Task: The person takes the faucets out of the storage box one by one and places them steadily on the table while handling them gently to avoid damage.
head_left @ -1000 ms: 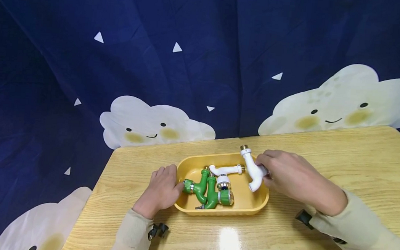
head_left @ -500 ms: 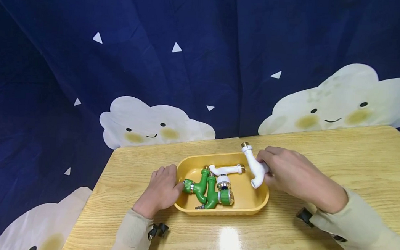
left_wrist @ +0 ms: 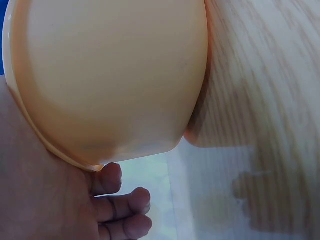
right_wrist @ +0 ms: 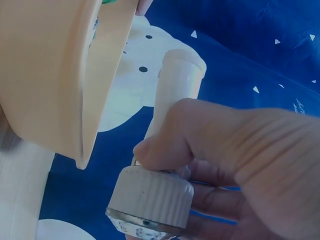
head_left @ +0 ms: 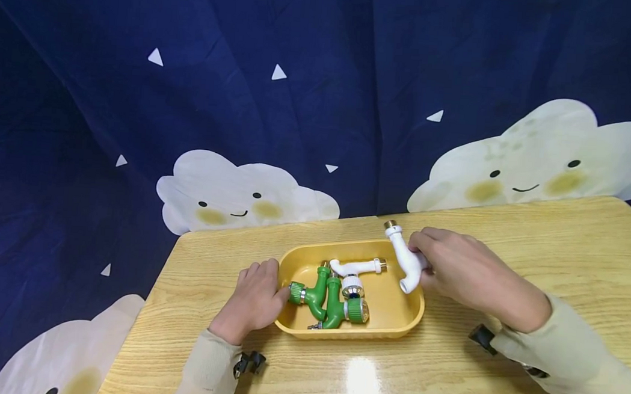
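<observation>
A white plastic tap [head_left: 406, 260] with a brass threaded end is held above the right end of a yellow basin [head_left: 347, 336]. My right hand [head_left: 465, 275] grips it near its white ribbed knob [right_wrist: 150, 197], thumb on the body in the right wrist view. The knob is hidden behind the hand in the head view. My left hand [head_left: 252, 301] holds the basin's left rim, its fingertips [left_wrist: 137, 200] outside the wall. Inside the basin lie two green taps [head_left: 317, 293] side by side and another white tap [head_left: 354, 269] behind them.
The basin stands on a wooden table [head_left: 418, 378]. Behind the table's far edge hangs a dark blue curtain [head_left: 321, 101] printed with clouds. Black wrist straps [head_left: 251, 362] sit on both sleeves.
My right hand has lifted the white tap slightly and carried it a little to the right. The left hand, the basin and the taps inside have stayed in place.
</observation>
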`<state>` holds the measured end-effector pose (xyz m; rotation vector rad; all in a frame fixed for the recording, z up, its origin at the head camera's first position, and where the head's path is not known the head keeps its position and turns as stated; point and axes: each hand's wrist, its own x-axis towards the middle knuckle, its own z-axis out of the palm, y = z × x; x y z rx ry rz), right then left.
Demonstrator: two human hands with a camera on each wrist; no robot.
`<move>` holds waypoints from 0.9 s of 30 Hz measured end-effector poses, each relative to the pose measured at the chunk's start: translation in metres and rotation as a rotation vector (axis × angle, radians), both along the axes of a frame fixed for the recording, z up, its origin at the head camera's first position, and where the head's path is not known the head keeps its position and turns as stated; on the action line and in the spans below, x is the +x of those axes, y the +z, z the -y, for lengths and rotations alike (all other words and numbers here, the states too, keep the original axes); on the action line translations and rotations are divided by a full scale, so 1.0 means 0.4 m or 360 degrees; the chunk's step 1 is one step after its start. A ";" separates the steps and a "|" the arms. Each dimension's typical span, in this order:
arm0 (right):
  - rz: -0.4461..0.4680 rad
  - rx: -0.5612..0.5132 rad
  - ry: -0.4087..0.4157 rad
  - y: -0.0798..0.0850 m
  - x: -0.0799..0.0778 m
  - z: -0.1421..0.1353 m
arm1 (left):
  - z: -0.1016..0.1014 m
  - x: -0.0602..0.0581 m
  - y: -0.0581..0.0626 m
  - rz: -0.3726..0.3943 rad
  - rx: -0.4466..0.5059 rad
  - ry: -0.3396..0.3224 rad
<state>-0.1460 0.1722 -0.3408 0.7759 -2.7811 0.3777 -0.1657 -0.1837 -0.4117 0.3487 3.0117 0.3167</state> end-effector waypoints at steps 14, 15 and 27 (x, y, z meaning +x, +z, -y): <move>0.0088 0.0012 -0.0059 0.001 -0.012 -0.006 | 0.000 0.000 0.006 0.0015 0.0005 0.0005; 0.0094 0.0017 -0.0060 0.001 -0.013 -0.007 | 0.000 0.000 0.007 0.0019 0.0006 0.0003; 0.0115 0.0020 -0.0029 0.000 -0.022 -0.017 | 0.001 0.000 0.009 0.0036 0.0014 0.0001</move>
